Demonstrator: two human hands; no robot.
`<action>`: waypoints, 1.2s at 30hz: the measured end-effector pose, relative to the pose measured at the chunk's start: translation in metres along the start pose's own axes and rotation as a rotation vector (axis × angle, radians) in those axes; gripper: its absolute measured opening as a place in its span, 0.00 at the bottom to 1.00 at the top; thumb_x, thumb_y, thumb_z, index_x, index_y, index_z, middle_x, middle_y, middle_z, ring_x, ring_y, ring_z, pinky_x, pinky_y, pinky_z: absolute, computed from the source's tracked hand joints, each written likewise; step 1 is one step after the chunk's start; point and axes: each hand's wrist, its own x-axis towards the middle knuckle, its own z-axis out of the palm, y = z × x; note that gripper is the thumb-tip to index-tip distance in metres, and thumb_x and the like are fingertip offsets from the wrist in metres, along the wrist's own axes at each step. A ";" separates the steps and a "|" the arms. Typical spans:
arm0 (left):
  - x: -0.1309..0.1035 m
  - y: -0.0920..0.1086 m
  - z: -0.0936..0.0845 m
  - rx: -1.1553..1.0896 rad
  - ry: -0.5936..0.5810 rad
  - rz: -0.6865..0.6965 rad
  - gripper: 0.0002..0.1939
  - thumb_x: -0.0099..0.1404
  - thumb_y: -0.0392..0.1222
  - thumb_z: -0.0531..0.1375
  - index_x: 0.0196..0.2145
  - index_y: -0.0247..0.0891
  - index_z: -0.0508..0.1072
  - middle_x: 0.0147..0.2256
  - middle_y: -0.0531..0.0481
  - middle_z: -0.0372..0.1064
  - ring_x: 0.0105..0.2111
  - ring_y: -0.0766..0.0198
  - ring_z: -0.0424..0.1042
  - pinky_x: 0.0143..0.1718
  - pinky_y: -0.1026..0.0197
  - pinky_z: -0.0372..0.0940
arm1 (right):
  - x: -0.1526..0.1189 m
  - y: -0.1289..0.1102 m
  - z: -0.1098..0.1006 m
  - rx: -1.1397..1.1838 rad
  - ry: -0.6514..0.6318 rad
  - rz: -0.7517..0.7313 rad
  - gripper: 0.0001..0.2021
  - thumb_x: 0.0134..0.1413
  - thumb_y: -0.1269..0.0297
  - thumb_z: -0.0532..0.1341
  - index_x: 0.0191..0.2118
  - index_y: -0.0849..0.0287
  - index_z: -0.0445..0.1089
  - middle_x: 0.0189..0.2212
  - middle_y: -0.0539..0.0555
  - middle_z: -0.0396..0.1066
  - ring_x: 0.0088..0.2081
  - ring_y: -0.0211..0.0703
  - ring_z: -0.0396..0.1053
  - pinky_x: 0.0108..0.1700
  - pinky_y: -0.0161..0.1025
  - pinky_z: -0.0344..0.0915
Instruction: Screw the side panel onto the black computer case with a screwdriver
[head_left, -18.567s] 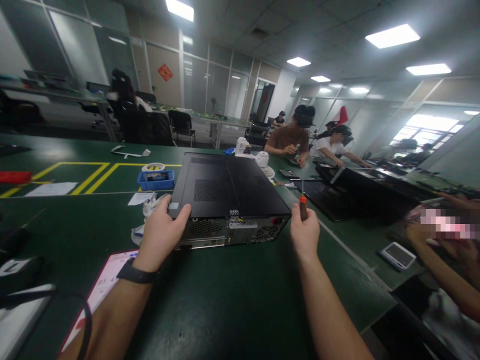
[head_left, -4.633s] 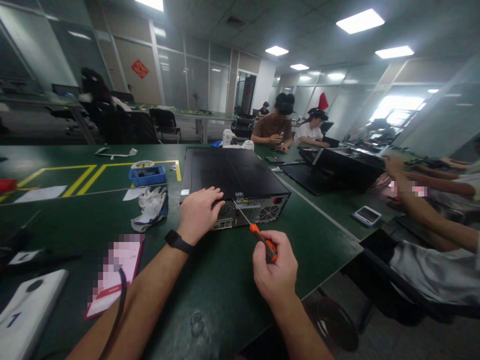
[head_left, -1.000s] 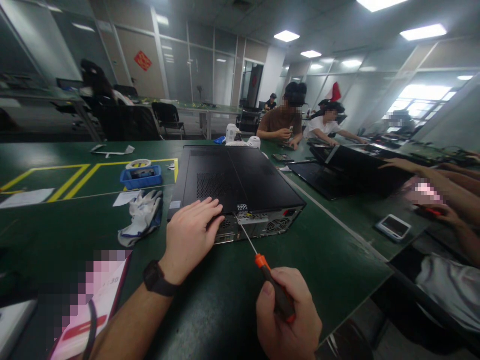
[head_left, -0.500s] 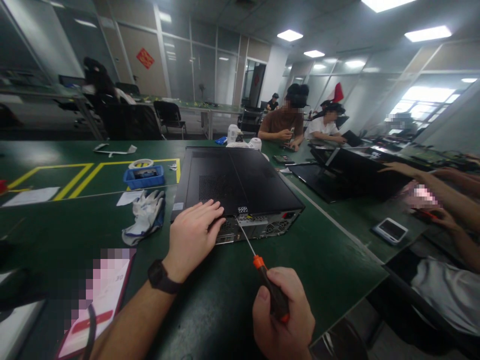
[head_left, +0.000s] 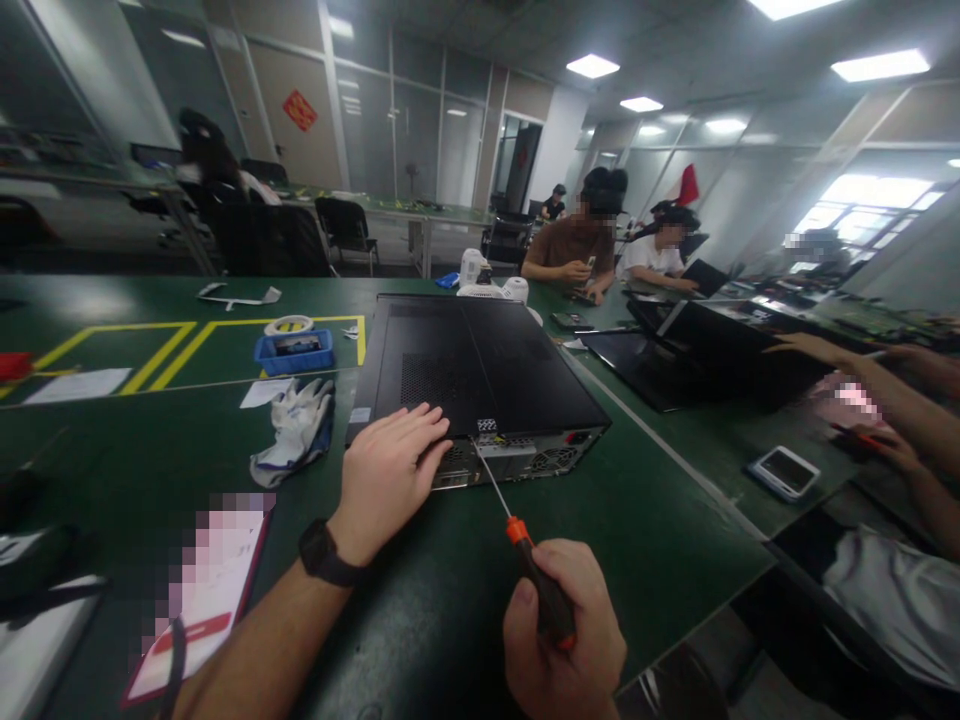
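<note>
A black computer case (head_left: 465, 370) lies flat on the green table, its metal rear panel facing me. My left hand (head_left: 391, 470) rests on the case's near left edge, fingers stretched over the top cover and thumb alongside. Wrapped in my right hand (head_left: 566, 625) is a screwdriver (head_left: 546, 590) with a dark handle and orange ends. Its thin shaft points away from me, and the tip meets the rear edge of the case near the middle, just left of a small perforated metal tab (head_left: 487, 426). The exact contact of the tip is too small to make out.
Left of the case are gloves (head_left: 296, 430), a blue bin (head_left: 294, 352), a tape roll (head_left: 289, 326) and a pink-edged sheet (head_left: 206, 600). To the right lie a phone (head_left: 784, 472), black panels (head_left: 637, 368) and another person's hands (head_left: 814, 348). A white device (head_left: 484, 285) stands behind.
The view has shifted slightly, so the surroundings sit a little farther right. Both hands and the screwdriver keep nearly the same position against the case.
</note>
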 end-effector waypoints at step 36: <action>0.000 0.002 -0.002 0.031 -0.026 -0.023 0.11 0.67 0.42 0.60 0.46 0.42 0.78 0.49 0.49 0.78 0.51 0.55 0.76 0.55 0.47 0.70 | 0.007 0.017 -0.014 0.113 -0.122 -0.047 0.21 0.50 0.82 0.58 0.51 0.66 0.65 0.38 0.58 0.68 0.38 0.43 0.69 0.36 0.43 0.71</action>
